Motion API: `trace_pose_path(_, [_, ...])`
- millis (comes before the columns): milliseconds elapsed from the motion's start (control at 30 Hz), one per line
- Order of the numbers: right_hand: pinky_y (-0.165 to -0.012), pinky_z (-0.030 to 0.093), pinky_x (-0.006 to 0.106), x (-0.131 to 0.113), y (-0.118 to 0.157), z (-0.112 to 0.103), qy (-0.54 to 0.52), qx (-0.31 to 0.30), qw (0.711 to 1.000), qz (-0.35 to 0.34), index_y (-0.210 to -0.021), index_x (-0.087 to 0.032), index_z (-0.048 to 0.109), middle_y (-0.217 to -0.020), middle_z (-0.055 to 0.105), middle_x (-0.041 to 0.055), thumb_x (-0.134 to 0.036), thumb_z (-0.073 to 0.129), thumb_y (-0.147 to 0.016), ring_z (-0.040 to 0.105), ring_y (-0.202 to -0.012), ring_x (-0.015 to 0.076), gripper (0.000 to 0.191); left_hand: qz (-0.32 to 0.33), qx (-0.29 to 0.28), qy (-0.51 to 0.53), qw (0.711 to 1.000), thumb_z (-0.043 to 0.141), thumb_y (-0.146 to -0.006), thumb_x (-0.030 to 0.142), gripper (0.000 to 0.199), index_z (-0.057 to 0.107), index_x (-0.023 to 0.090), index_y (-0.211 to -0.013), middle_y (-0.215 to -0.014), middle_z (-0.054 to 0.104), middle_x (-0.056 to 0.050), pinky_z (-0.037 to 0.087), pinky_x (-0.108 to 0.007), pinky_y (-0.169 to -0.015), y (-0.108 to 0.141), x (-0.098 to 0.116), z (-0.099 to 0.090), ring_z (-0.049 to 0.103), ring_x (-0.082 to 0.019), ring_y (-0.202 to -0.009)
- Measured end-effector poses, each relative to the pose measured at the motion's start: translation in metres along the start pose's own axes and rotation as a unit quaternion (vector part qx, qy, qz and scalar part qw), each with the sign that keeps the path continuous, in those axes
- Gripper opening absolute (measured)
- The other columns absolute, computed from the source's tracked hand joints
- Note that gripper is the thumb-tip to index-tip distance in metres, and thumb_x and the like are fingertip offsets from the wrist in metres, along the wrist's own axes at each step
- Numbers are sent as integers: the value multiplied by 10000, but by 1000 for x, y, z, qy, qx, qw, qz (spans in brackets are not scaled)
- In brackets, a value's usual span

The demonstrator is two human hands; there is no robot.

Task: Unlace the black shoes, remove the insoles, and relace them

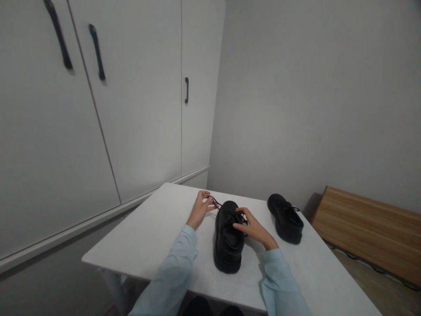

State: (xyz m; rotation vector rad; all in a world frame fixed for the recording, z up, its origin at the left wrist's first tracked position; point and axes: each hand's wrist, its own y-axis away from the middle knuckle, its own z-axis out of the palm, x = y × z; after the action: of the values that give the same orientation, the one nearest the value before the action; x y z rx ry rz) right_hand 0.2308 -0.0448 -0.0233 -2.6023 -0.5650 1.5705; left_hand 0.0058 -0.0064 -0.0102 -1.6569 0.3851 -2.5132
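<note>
A black lace-up shoe [226, 252] stands on the white table in front of me, its heel toward me and its toe pointing away. To its left, my left hand [201, 207] pinches a dark shoelace [214, 201] that runs taut from the shoe. My right hand [251, 226] is at the shoe's right side, thumb by the opening and fingers curled over the laced part. Whether those fingers hold a lace or only the shoe's upper is too small to tell. A second black shoe [286, 221], its laces tied, sits farther right.
The white table [141, 245] has its far edge near a white cabinet [148, 109] with black handles and a grey wall [312, 96]. Right of the table is a wooden board [371, 232], with a cable along its lower edge.
</note>
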Motion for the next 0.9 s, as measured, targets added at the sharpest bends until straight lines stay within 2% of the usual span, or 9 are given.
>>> trace_pose_path(167, [-969, 400, 420, 0, 0, 0, -6, 10, 1000, -6, -1112, -213, 511, -1198, 534, 87, -419, 711, -676, 483, -1161, 262, 522, 16, 14, -6, 1000, 648, -727, 347, 350, 425, 197, -950, -924, 477, 14, 565, -364, -716, -3, -2, 0, 597, -74, -655])
trace_pose_path(300, [-938, 428, 413, 0, 1, 0, -10, 12, 1000, -4, -1114, -213, 515, -1196, 538, 90, -413, 714, -675, 493, -1150, 265, 521, 48, 57, -17, 997, 626, -728, 342, 305, 463, 183, -931, -897, 461, 14, 565, -310, -667, -6, -3, -3, 527, -57, -653])
trace_pose_path(433, [-934, 429, 412, 0, 1, 0, -7, 14, 1000, -4, -1121, -217, 519, -1195, 542, 88, -406, 716, -675, 500, -1139, 260, 523, 59, 69, -81, 993, 602, -709, 317, 299, 536, 170, -961, -866, 489, -3, 495, -214, -573, -7, 1, -5, 492, -73, -649])
trace_pose_path(500, [-946, 419, 411, -1, 1, 0, -2, 17, 1000, -8, -1119, -215, 525, -1194, 544, 90, -401, 718, -676, 497, -1143, 258, 518, 52, 40, -126, 990, 568, -702, 276, 285, 584, 155, -960, -784, 506, 3, 435, -194, -542, -6, 6, -4, 463, -74, -601])
trace_pose_path(567, [-938, 426, 407, -1, 2, 0, 1, 15, 1000, -6, -1131, -214, 526, -1200, 545, 93, -406, 718, -677, 499, -1140, 259, 530, 47, -12, -167, 985, 525, -701, 250, 275, 631, 138, -929, -676, 500, 15, 392, -200, -542, -4, 11, -3, 434, -81, -564])
trace_pose_path(700, [-898, 453, 379, -4, 2, -2, -3, 7, 1000, -6, -1163, -224, 529, -1228, 543, 94, -427, 691, -707, 488, -1163, 258, 525, 45, -115, -239, 963, 470, -761, 316, 305, 696, 124, -832, -584, 492, 11, 358, -227, -567, 0, 14, 0, 438, -110, -574])
trace_pose_path(833, [-890, 451, 357, -9, -1, -4, -6, 28, 999, -42, -1075, -211, 602, -1127, 607, 87, -479, 512, -841, 537, -1095, 236, 366, 39, -141, -304, 941, 460, -814, 391, 363, 715, 137, -853, -628, 550, 1, 365, -234, -590, 2, 8, 4, 468, -122, -603])
trace_pose_path(900, [-880, 453, 357, -9, -2, -5, -6, 53, 997, -54, -1006, -200, 640, -1042, 641, 84, -504, 421, -881, 571, -1026, 229, 395, 35, -146, -331, 932, 476, -818, 414, 365, 714, 147, -893, -668, 600, -4, 377, -234, -603, 2, 4, 5, 493, -129, -620])
